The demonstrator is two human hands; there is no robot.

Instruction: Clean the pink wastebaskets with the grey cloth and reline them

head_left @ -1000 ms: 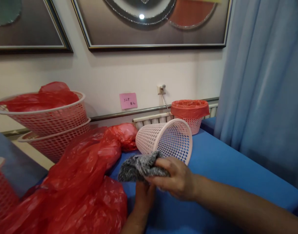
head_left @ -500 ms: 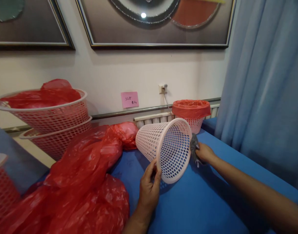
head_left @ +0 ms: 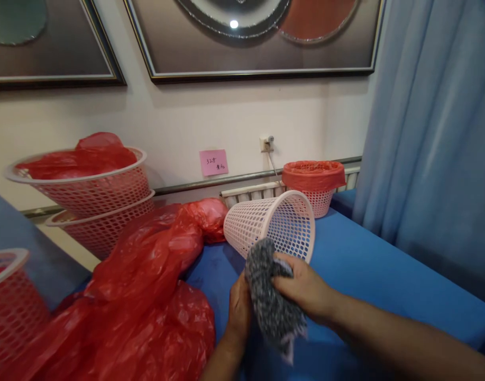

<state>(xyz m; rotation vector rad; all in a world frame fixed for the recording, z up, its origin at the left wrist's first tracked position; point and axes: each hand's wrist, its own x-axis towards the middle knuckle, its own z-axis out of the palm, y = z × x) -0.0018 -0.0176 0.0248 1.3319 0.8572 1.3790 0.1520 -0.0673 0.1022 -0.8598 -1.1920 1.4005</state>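
A white perforated plastic wastebasket (head_left: 246,219) lies tilted on its side, its mouth facing me and to the right. My left hand (head_left: 239,307) is closed at the lower left of its rim, with the fingertips hidden behind a cloth. Bunched in my right hand (head_left: 305,286) is that dark grey, fuzzy cloth (head_left: 272,301), hanging in front of the rim's near edge. Its lower end dangles above the blue surface (head_left: 345,264).
Red plastic bags (head_left: 147,312) are heaped on the left. Beyond them stand stacked baskets (head_left: 95,193) with red liners, and another basket (head_left: 16,301) is at the left edge. A red-lined basket (head_left: 313,180) stands behind. A blue curtain (head_left: 432,159) hangs right.
My right hand has brought the cloth from the right outer side of the wastebasket leftward and nearer, across the front of the rim. My left hand stays about where it was.
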